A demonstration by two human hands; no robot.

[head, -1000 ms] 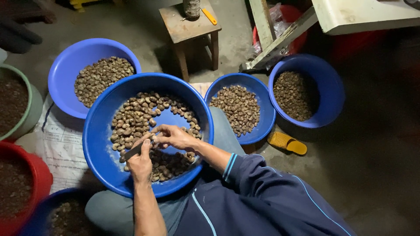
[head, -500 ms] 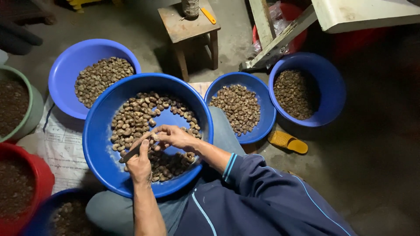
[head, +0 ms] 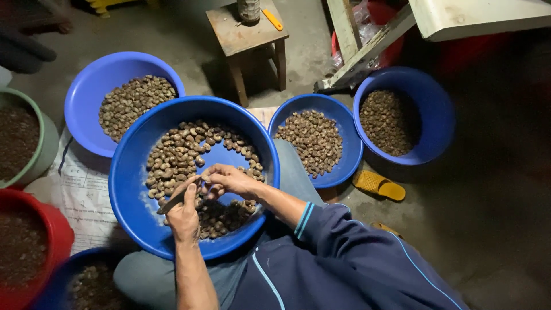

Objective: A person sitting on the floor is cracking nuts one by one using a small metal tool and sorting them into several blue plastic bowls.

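Near basin [head: 129, 189]: deep blue; nuts [head: 172, 155]: brown-tan; far-left bowl [head: 86, 86]: lighter blue; left tub [head: 57, 229]: red; sleeve [head: 344, 258]: navy, light-blue stripes

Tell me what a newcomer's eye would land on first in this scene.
First, the big blue basin on the person's lap, half filled with brown nuts. Over it the left hand holds a small knife while the right hand pinches a single nut. Around it stand more nut-filled blue bowls: one upper left and two to the right.

A dim grey concrete floor [head: 493, 229] holds a small wooden stool [head: 252, 35] beside white planks [head: 367, 49].
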